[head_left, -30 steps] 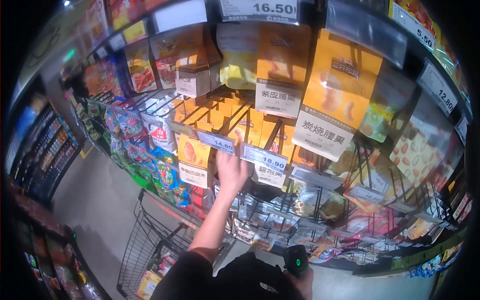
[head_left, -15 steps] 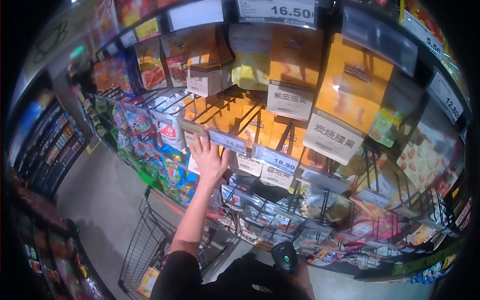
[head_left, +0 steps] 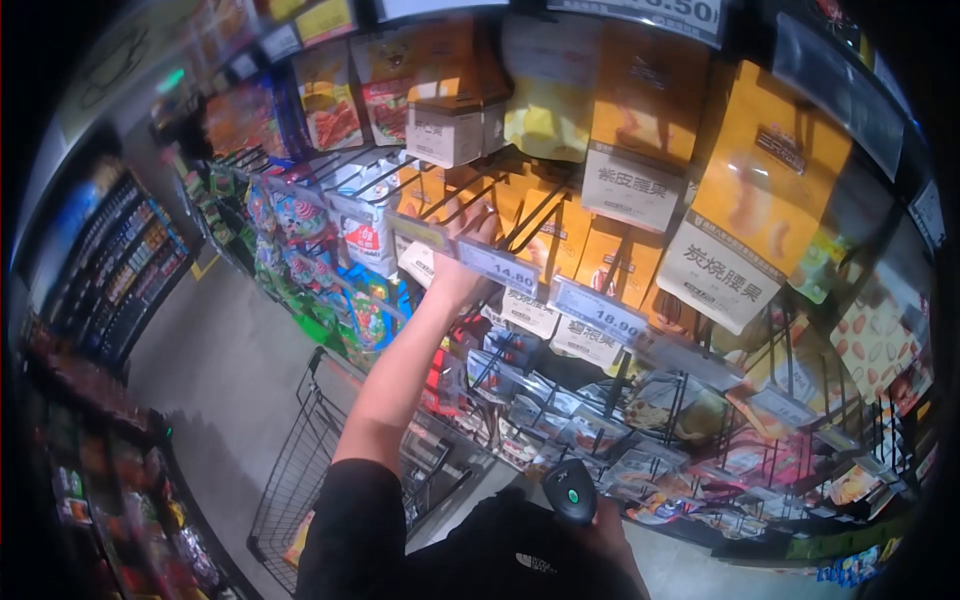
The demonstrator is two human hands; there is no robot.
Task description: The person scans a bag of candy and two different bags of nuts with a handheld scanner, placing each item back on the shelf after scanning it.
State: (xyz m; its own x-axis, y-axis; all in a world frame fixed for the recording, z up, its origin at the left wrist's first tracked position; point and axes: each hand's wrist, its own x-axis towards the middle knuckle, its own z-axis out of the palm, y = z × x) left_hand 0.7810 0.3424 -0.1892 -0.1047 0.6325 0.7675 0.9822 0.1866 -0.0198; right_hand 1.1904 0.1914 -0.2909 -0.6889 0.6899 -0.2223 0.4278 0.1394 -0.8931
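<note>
My left hand (head_left: 468, 228) reaches in among the hanging hooks, behind the price-label strip (head_left: 497, 265) that reads 14.80. Its fingers look stretched out against an orange-and-white nut bag (head_left: 423, 192); the label and hooks hide part of the hand. Just to its right hangs another orange nut bag (head_left: 552, 232). Low in front of my body, my right hand (head_left: 606, 532) is closed around a black handheld device (head_left: 568, 492) with a green-lit button. Most of those fingers are hidden beneath the device.
Larger orange cashew bags (head_left: 770, 190) hang above and to the right. White bags (head_left: 365, 235) and colourful candy packs (head_left: 300, 225) hang to the left. A wire shopping cart (head_left: 290, 490) stands below my left arm. Lower racks (head_left: 590, 430) hold many small packets.
My left hand has moved up and inward, from in front of the label strip to behind it among the bags. The view has shifted slightly. My right hand still holds the device.
</note>
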